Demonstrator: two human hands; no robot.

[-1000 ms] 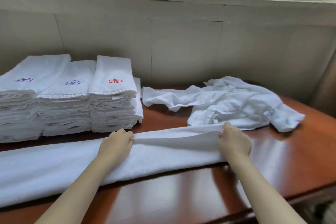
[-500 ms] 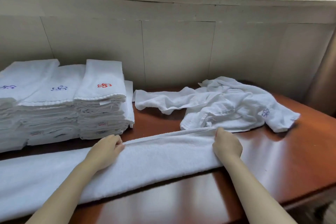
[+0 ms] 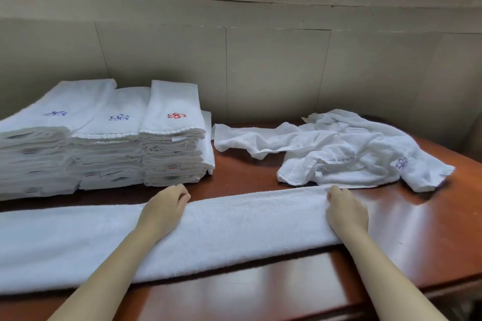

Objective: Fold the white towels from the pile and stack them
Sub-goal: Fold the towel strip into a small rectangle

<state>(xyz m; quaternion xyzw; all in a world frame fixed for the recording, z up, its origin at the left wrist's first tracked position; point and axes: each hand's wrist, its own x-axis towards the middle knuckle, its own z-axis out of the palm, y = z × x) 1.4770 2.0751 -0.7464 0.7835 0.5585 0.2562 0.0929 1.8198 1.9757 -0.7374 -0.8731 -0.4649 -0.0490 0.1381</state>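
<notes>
While the long white towel lies folded lengthwise across the tabletop, the left hand and right hand press its far edge, fingers curled (whether pinching cloth, I cannot tell). Next comes folding it end to end, then onto the stacks.

Left hand curled, palm down; right hand likewise.

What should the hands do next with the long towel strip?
Probably bring the right end over toward the left to halve it. The towel strip already lies folded lengthwise and flat on the table, with the right hand at its right end and the left hand near the middle.
</notes>
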